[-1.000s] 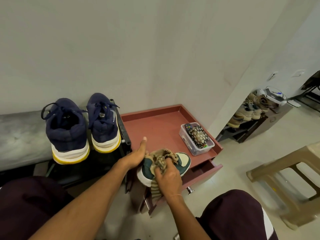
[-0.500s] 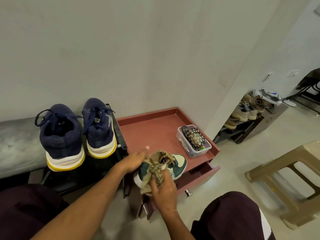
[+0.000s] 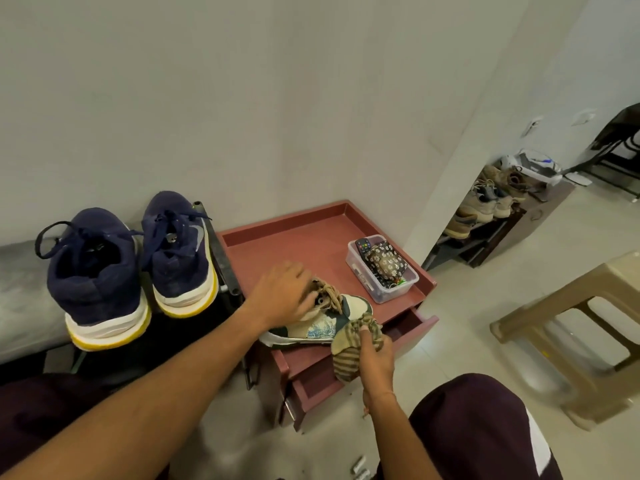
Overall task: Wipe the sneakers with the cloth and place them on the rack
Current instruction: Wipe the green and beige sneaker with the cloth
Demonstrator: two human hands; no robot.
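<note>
Maroon cabinet top (image 3: 294,247) bears a green-and-cream sneaker (image 3: 322,323), left grip (image 3: 280,296) clasping it, right grip (image 3: 375,358) clutching striped cloth (image 3: 346,351) against it

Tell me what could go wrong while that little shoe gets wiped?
The shoe sits at the front edge of the cabinet, above the open drawer. A hard wipe with the cloth in the right hand might push it off, though the left hand steadies it. Its loose laces could snag the cloth.
</note>
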